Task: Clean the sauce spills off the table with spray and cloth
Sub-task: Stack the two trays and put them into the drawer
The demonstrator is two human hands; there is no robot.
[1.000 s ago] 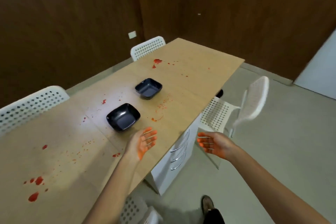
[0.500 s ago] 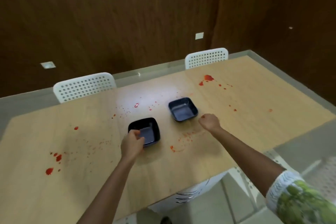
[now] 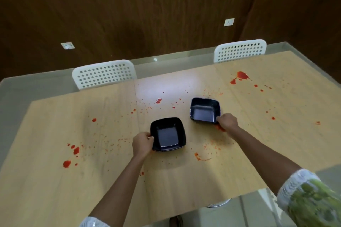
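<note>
Red sauce is splattered across the light wooden table [image 3: 184, 180]: a large blotch at the far right [image 3: 241, 75], drops at the near left [image 3: 75, 150], a smear near the front middle [image 3: 200, 157]. Two dark square bowls stand in the middle of the table. My left hand [image 3: 143, 143] is closed on the left rim of the near bowl [image 3: 168, 134]. My right hand [image 3: 226, 121] grips the near right corner of the far bowl [image 3: 204, 109]. Both bowls look empty. No spray bottle or cloth is in view.
Two white perforated chairs stand at the table's far side, one at the left [image 3: 103, 73] and one at the right [image 3: 239, 49]. A dark wooden wall [image 3: 147, 14] runs behind them. Grey floor shows past the table's near right corner.
The view has swung round to face the table square on. Both hands have moved from open beside the table to closed on the bowls' rims.
</note>
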